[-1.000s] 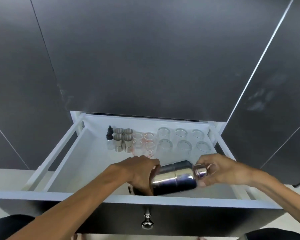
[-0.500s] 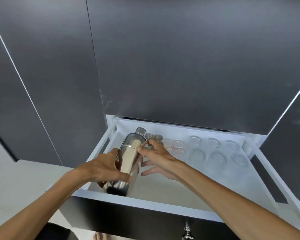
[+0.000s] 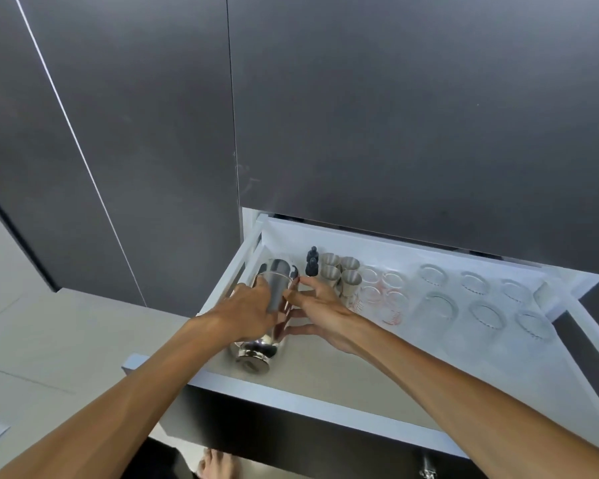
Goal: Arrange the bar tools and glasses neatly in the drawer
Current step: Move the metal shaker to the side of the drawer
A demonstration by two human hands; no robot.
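Dark grey cabinet panels rise above; pale beige floor lies lower left.

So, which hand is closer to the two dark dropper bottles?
Right. The right hand has its fingertips just in front of the dropper bottles. The left hand grips the shaker, further to their left.

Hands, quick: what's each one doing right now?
Left hand: closed around the cocktail shaker.
Right hand: open, fingers spread, touching the shaker's side, not gripping.
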